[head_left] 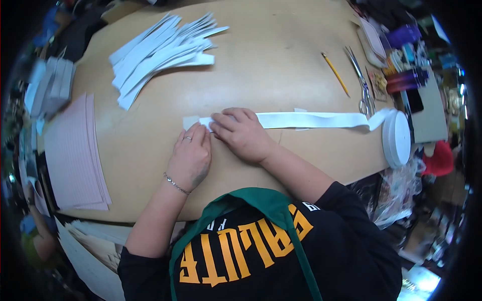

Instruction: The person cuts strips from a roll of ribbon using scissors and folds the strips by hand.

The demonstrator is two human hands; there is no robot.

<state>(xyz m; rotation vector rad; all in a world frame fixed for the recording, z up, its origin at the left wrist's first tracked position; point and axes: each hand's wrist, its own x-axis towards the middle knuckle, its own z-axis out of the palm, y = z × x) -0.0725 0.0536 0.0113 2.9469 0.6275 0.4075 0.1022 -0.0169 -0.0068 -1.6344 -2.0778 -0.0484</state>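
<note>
A long white tape (pixel 311 120) runs across the table from a white roll (pixel 398 139) at the right to my hands. My left hand (pixel 192 158), with a ring and a bracelet, has its fingers pressed together on the tape's near-left end. Just right of it, my right hand (pixel 246 134) lies over the tape with bent fingers holding it down. The fingertips of both hands almost meet. A pale patch (pixel 191 122) shows on the table beyond the tape's left end. A small pale piece (pixel 300 110) lies under the tape's middle.
White strips (pixel 155 55) lie in a fanned pile at the back left. Pink lined sheets (pixel 75 150) are stacked at the left. A yellow pencil (pixel 335 74) and scissors (pixel 362 83) lie at the back right, near a purple-red bottle (pixel 405 80).
</note>
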